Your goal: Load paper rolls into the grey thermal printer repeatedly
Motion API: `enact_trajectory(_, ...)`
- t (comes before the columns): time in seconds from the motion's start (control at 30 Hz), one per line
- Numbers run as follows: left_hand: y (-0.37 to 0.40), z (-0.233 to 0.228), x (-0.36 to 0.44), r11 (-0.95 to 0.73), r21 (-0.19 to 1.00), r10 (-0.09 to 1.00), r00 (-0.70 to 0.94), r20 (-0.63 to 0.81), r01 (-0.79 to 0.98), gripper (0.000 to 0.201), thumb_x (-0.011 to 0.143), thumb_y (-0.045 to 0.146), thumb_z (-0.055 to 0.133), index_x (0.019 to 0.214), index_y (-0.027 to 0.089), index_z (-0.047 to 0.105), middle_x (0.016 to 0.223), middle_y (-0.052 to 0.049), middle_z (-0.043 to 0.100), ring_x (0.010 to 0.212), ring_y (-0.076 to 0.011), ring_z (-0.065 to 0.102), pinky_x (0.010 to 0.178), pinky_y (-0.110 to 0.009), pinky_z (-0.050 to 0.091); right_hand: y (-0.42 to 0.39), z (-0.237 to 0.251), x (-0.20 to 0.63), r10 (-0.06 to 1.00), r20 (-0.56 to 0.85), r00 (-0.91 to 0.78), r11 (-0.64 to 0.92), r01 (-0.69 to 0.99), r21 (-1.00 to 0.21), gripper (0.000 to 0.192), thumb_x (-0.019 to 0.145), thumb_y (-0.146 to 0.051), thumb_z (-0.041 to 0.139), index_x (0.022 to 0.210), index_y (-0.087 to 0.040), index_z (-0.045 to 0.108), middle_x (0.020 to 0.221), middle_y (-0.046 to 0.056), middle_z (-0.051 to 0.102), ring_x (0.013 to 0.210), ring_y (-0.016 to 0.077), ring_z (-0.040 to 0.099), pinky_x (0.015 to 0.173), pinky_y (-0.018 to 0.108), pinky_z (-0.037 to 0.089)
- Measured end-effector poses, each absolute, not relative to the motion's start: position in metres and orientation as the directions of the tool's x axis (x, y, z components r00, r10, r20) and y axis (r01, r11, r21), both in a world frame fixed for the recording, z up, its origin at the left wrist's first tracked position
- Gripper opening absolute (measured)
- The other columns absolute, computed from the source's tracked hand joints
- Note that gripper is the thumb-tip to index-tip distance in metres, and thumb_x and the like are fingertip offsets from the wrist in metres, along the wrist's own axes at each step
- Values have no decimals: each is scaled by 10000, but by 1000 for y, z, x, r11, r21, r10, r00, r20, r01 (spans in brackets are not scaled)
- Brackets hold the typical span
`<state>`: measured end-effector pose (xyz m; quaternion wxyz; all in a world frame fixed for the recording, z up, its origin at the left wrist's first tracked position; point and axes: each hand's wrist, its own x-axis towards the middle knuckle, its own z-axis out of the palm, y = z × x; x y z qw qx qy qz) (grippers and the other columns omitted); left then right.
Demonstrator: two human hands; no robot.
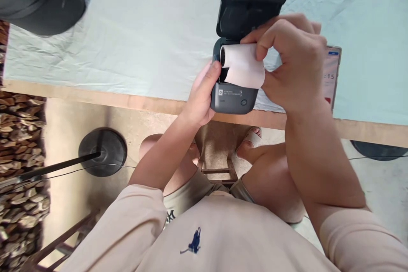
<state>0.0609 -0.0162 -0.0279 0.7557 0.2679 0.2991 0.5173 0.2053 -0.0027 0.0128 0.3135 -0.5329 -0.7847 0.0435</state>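
A small dark grey label printer (234, 103) is held over the table's front edge, its black lid (255, 4) swung up and back. My left hand (203, 91) wraps around the printer's left side, thumb on its rim. At the printer's opening is a white paper roll (244, 61) with a dark hollow core facing left and a torn loose end hanging toward me. My right hand (288, 59) pinches the roll at its right end, fingers above and thumb lower down. Whether the roll is fully seated inside cannot be made out.
A phone (332, 74) lies on the pale cloth (143, 29), partly behind my right hand. At the back left sits a large black rounded object (41, 0). Below the wooden table edge (127, 101) are a black round stand base (102, 152) with a pole and stacked firewood (22, 170).
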Motion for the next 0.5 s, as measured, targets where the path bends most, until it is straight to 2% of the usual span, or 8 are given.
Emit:
enact_trajectory(0.1,-17,-26,61,329,706,939,297,-174,-627,259,834,393,420,857,171,550,884,-16,608,1208,-174,416,946,-265,429,-2,13,209,874,390,-290,427,842,-330,50,697,-255,517,721,-219,491,865,-92,599,968,85,493,890,350,318)
enact_trajectory(0.23,-18,-22,62,317,719,941,301,-156,-619,218,837,360,425,843,181,549,921,-20,606,1153,-175,470,926,-250,435,-1,14,213,887,329,-323,408,883,-232,107,714,-238,485,788,-272,553,827,-61,600,996,113,469,868,383,273)
enact_trajectory(0.3,-18,-22,62,315,715,941,304,-148,-624,216,834,368,426,851,188,545,933,-24,605,1105,-173,506,895,-244,448,-2,15,213,887,315,-338,422,870,-255,120,737,-278,468,773,-294,581,906,-78,595,1031,122,453,876,389,270)
enact_trajectory(0.4,-17,-26,60,325,697,937,320,-143,-639,274,814,422,430,894,183,539,894,-40,606,1000,-186,559,810,-263,478,-4,19,212,862,326,-389,494,792,-360,153,734,-338,469,737,-292,615,1060,-98,542,1049,134,440,905,383,308)
enact_trajectory(0.5,-17,-31,55,350,724,925,342,-166,-595,236,772,367,500,910,179,539,874,-41,601,871,-182,588,740,-276,482,-7,26,212,829,290,-479,560,699,-444,204,705,-315,438,769,-300,631,1053,-87,539,1051,145,432,954,396,331)
